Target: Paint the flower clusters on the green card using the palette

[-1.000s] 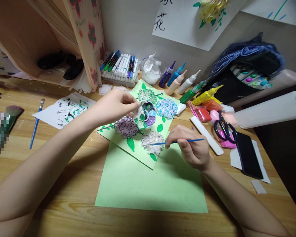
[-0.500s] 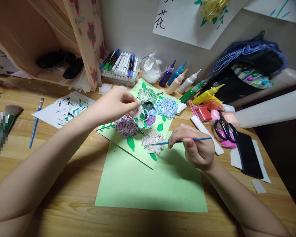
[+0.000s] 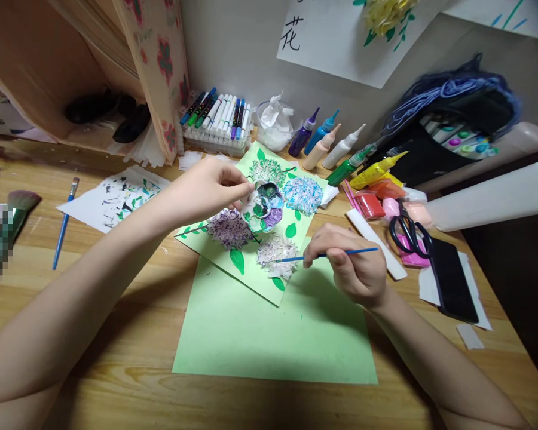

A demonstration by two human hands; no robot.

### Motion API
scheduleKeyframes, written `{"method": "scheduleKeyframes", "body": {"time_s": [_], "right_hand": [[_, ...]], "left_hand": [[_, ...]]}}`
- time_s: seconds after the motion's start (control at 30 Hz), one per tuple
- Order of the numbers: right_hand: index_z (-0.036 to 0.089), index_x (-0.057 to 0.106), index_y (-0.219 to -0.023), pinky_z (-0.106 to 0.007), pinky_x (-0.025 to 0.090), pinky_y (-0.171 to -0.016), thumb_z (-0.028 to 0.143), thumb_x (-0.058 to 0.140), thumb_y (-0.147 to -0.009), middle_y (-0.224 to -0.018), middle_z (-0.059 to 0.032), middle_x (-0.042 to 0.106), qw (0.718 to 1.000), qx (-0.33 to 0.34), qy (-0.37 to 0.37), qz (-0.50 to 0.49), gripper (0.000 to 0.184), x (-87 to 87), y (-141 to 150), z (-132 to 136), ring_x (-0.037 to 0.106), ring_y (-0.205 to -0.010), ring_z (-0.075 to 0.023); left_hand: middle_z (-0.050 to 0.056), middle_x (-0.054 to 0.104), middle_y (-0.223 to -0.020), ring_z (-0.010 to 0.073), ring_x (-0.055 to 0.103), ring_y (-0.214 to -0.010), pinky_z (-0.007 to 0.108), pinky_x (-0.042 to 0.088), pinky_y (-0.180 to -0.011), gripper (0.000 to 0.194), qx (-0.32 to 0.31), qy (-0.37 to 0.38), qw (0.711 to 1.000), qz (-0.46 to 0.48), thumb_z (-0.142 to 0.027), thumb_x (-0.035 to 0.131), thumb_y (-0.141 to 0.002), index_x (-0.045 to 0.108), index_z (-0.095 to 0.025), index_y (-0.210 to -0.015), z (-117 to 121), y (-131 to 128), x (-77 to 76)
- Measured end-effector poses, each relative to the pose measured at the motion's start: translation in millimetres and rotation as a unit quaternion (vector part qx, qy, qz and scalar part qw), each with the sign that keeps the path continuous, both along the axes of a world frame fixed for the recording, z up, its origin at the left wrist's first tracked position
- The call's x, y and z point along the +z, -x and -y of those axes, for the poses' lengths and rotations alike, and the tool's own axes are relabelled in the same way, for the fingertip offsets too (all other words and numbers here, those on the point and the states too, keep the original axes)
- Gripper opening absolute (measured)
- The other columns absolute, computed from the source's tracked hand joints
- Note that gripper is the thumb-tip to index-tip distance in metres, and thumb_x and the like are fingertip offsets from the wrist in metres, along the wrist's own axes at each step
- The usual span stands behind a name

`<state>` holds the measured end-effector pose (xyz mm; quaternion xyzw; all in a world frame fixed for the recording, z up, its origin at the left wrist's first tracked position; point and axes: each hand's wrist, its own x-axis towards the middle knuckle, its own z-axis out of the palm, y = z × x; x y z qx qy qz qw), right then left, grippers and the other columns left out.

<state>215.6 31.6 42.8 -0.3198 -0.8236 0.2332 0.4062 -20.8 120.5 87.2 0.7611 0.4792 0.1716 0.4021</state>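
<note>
My left hand (image 3: pixel 208 189) pinches the rim of a small flower-shaped paint palette (image 3: pixel 264 206) that rests on a green sheet painted with hydrangea flowers (image 3: pixel 273 239). My right hand (image 3: pixel 352 266) grips a thin blue paintbrush (image 3: pixel 327 255) held almost level. Its tip touches the pale pink-white flower (image 3: pixel 277 251) near the sheet's lower corner. A larger plain green sheet (image 3: pixel 273 334) lies under the painting, nearer to me.
Squeeze bottles of paint (image 3: pixel 336 152) and a marker tray (image 3: pixel 219 116) stand at the back. Scissors (image 3: pixel 407 233), clay packets, a white strip and a black phone (image 3: pixel 452 280) lie to the right. A paint-spattered white paper (image 3: pixel 116 197) and another blue brush (image 3: pixel 63 224) lie on the left.
My right hand and its brush shifted slightly to the right and up, the tip staying on the pale flower. My left hand keeps its hold on the palette.
</note>
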Motion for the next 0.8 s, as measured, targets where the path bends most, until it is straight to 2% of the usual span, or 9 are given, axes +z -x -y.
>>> {"method": "scheduleKeyframes", "body": {"time_s": [0.57, 0.8], "right_hand": [[0.017, 0.061, -0.078, -0.029, 0.044, -0.062, 0.028, 0.035, -0.098, -0.066, -0.0036, 0.063, 0.999, -0.021, 0.003, -0.034, 0.034, -2.9, -1.9, -0.7, 0.056, -0.064, -0.014], [0.016, 0.061, -0.078, -0.028, 0.044, -0.061, 0.028, 0.035, -0.099, -0.065, -0.0041, 0.062, 1.0, 0.007, 0.006, -0.006, 0.035, -2.4, 1.1, -0.4, 0.054, -0.063, -0.0132]], "left_hand": [[0.004, 0.068, -0.067, 0.015, 0.062, -0.066, 0.026, 0.044, -0.064, 0.027, 0.001, 0.001, 1.0, -0.005, -0.031, 0.054, -0.081, 0.069, -0.015, -0.065, -0.3, -0.5, -0.7], [0.004, 0.068, -0.068, 0.0145, 0.062, -0.067, 0.025, 0.044, -0.063, 0.028, 0.004, 0.004, 1.0, -0.005, -0.031, 0.053, -0.081, 0.069, -0.015, -0.066, -0.7, 0.0, -1.3]]}}
